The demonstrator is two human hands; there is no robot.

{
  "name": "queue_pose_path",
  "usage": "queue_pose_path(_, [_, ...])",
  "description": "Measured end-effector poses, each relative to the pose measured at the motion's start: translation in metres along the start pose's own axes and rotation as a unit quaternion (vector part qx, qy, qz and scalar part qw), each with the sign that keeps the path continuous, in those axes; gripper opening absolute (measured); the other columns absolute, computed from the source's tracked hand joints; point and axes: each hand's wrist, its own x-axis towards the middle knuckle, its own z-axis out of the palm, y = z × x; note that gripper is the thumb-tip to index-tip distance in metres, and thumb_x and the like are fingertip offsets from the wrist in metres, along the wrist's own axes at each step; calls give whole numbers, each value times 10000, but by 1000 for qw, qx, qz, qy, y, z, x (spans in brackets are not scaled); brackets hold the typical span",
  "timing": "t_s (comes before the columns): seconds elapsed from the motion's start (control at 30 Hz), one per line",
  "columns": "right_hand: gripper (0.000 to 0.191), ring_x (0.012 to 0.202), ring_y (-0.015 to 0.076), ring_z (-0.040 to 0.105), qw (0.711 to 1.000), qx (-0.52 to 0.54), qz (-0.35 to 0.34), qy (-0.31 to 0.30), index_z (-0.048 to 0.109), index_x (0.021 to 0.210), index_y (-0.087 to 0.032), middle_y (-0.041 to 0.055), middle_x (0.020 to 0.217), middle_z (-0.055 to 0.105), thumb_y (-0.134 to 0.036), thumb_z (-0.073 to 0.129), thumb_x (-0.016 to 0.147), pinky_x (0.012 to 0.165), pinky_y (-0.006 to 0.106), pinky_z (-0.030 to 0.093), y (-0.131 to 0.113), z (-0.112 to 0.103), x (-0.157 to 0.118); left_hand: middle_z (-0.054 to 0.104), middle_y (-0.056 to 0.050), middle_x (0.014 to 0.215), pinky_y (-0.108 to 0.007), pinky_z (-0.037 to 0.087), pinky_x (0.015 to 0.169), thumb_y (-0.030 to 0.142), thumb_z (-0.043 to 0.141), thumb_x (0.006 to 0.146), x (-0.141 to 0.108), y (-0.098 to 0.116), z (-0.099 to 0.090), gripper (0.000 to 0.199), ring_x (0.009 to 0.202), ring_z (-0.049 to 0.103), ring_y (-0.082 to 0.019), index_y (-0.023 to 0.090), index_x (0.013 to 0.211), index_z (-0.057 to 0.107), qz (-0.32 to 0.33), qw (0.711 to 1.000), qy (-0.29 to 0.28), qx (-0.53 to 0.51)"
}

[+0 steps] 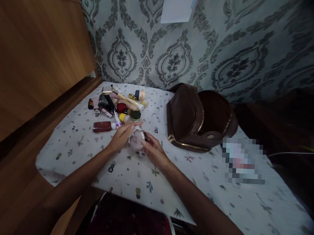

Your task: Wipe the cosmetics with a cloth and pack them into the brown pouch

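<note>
Between my hands, above the patterned white cloth, is a small round jar [137, 140] with a pale top. My left hand [121, 135] is closed on its left side, holding what looks like a white tissue or cloth at the jar's edge, too small to make out. My right hand [155, 150] grips the jar from the right. Just beyond lies a pile of cosmetics: a dark red bottle [102, 126], a yellow-capped tube [123, 118], a dark-lidded jar [135, 115], a red round item [121, 107] and a navy-capped jar [140, 95].
An open brown bag [184, 115] with a gold zipper lies on the cloth [175, 178] to the right. A blurred-out item [244, 161] is beside it. A wooden cabinet [40, 37] borders the left, and a patterned wall [147, 43] rises behind.
</note>
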Motion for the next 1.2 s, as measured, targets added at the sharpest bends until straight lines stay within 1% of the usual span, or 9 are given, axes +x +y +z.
queue_pose_path(0.07, [501,994,240,679,1000,29,8,1,664,1122,-248,52,1146,693,-520,782,718,753,361,604,0,0,0,684,-105,1220,-368,441,1016,531,478,939,1,-2,0,502,1129,610,-254,170,1233,664,-25,999,-4,-30])
queue_pose_path(0.2, [495,955,245,715,996,83,15,2,642,1118,-267,38,1114,719,-550,765,731,821,425,606,-5,1,0,642,-84,1266,-341,429,1014,477,477,939,3,-7,0,446,1163,580,-232,175,1240,609,-32,999,29,-14])
queue_pose_path(0.4, [554,908,248,734,995,99,15,28,567,1151,-298,29,1220,687,-582,767,719,856,470,594,-10,0,0,678,-49,1003,-323,473,938,495,449,939,3,-10,4,381,999,610,-211,177,1025,641,-58,997,36,22])
queue_pose_path(0.5, [554,878,236,737,996,78,0,46,527,1136,-311,16,1128,710,-610,749,726,774,426,611,-8,-3,2,685,-45,933,-321,506,879,512,458,932,1,-10,6,407,928,623,-210,169,1014,661,-58,998,14,22])
queue_pose_path(0.67, [604,728,175,715,995,24,-21,93,431,1176,-326,-24,922,697,-594,745,735,556,259,546,-1,-8,6,711,-56,882,-312,544,715,507,471,922,-2,-12,8,484,775,640,-195,140,1184,648,-91,996,-18,2])
queue_pose_path(0.77, [679,631,142,660,987,-29,-51,149,396,1196,-315,-17,925,669,-548,789,694,554,263,538,2,-11,8,724,-52,895,-312,536,745,482,511,899,-1,-15,9,444,799,641,-198,147,1133,684,-76,997,-31,10])
queue_pose_path(0.9, [758,644,126,624,976,-72,-77,190,380,1192,-299,4,1025,628,-475,845,620,620,299,578,2,-11,9,732,-58,1006,-338,513,853,473,554,862,0,-18,9,453,928,648,-228,157,1160,681,-74,995,-73,-10])
queue_pose_path(1.07, [720,793,159,649,984,-49,-72,158,411,1191,-291,23,1088,611,-454,841,637,713,331,613,-1,-9,7,675,-116,1230,-374,463,979,455,592,838,0,-20,6,522,1148,606,-265,147,1258,614,-84,993,-70,-53])
queue_pose_path(1.2, [570,893,189,674,991,34,-76,105,489,1215,-318,19,1178,597,-447,767,734,855,435,600,-5,-7,5,674,-120,1200,-342,503,880,423,621,820,0,-18,4,505,1061,639,-245,159,1247,566,-102,992,-32,-67])
